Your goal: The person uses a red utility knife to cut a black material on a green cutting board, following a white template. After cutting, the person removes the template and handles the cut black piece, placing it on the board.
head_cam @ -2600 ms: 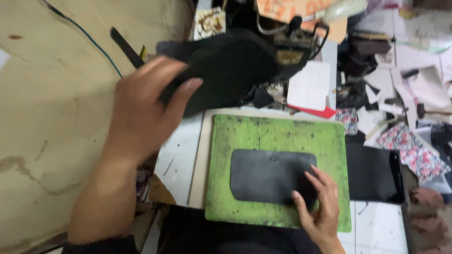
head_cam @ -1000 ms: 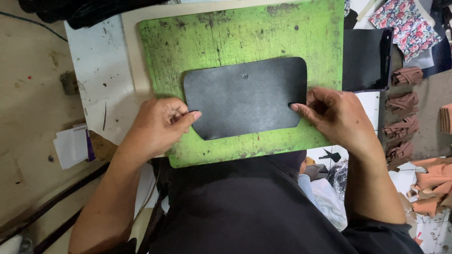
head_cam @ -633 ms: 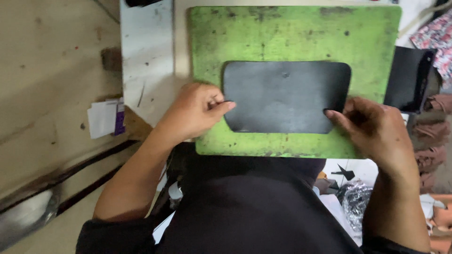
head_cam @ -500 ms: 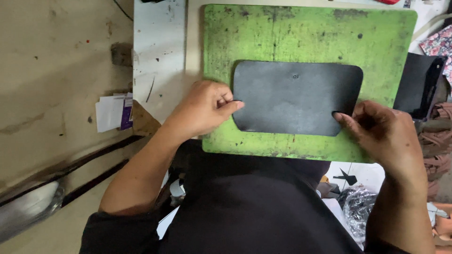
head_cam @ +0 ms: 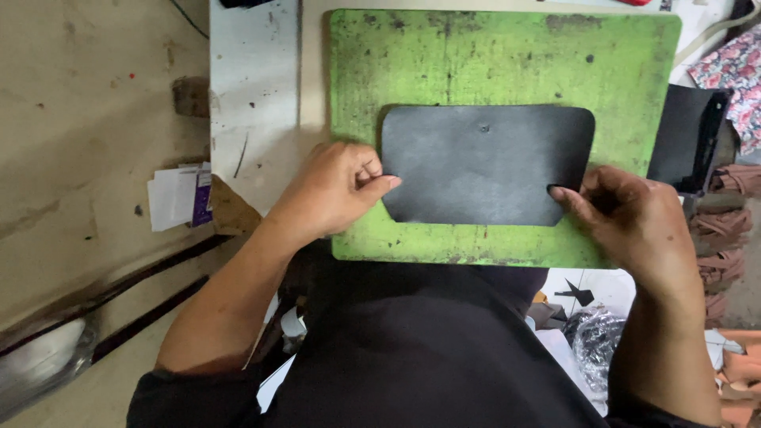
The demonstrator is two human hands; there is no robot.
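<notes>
Both of my hands work the flat black leather panel with rounded corners (head_cam: 485, 162), which lies on the scuffed green cutting mat (head_cam: 507, 63), nearer the mat's front edge than its far one. My left hand (head_cam: 337, 190) pinches the panel's lower left corner between thumb and curled fingers. My right hand (head_cam: 634, 218) has its fingers bunched at the lower right corner, seemingly gripping that edge, though the contact is partly hidden. Right of the mat rests a dark folded leather piece (head_cam: 686, 135). Left of the mat, on the floor, lie small white papers (head_cam: 178, 194).
</notes>
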